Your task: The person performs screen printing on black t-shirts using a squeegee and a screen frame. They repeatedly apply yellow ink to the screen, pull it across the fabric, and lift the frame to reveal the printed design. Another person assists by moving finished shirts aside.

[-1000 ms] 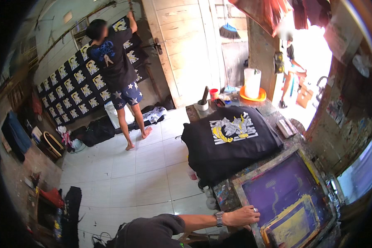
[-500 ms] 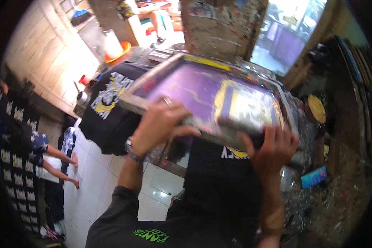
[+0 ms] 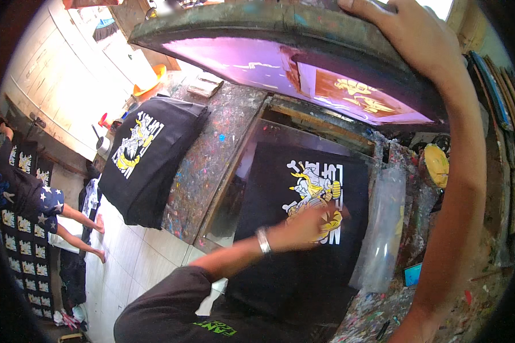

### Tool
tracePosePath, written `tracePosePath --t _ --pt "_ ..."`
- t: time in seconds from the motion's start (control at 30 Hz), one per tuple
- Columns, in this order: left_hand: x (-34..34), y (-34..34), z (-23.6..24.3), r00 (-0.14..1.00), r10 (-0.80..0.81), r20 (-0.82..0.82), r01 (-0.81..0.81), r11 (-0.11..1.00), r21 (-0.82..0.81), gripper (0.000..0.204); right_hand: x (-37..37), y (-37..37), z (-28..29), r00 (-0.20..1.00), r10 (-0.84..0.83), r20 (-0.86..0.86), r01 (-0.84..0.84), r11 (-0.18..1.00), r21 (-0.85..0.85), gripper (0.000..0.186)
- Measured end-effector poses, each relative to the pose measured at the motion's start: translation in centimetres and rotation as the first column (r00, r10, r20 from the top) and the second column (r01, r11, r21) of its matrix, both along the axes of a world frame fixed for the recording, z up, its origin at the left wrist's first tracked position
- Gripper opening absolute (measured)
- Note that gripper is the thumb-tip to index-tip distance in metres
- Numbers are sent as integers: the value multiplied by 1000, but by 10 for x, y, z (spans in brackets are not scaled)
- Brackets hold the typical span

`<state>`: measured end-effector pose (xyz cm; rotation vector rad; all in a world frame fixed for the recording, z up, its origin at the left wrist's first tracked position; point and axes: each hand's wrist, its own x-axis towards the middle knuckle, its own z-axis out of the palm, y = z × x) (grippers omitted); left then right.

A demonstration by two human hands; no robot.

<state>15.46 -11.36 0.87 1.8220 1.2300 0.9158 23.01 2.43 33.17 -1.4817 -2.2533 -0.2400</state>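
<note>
My right hand (image 3: 412, 31) grips the edge of a screen printing frame (image 3: 257, 27), holding it raised and tilted. Its purple mesh shows a brown and yellow design area on the right part. Under it lies a black cloth piece (image 3: 263, 188), flat on a board, bearing a white and yellow print (image 3: 312, 186). My left hand (image 3: 317, 223), with a metal band at its wrist, is over the lower part of that print. Motion smears its fingers, and whether it touches the cloth cannot be made out.
A stack of printed black cloth (image 3: 149, 188) sits on the paint-stained table (image 3: 189, 188) to the left. A clear plastic sheet (image 3: 383, 228) and a round container of yellow paint (image 3: 436, 166) are on the right. Boards (image 3: 495, 103) lean at far right. Another person's legs (image 3: 77, 220) show at far left.
The frame has swung up and away, uncovering the printed cloth. My left hand has let go of it and come down over the print; my right hand has risen with the frame.
</note>
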Motion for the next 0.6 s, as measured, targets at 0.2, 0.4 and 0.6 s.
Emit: tracePosePath --t 0.2,0.4,0.6 --pt "-177 110 -67 581 518 -628 -276 851 447 26 -2 27 -1 917 352 -188 -339 936 99 72" --pt "-192 107 -86 546 552 -630 -98 789 607 17 -4 47 -1 844 466 -266 -466 882 66 61" --pt "-169 114 -77 575 388 -721 -79 903 423 15 -7 55 -2 889 375 -264 -377 925 46 56"
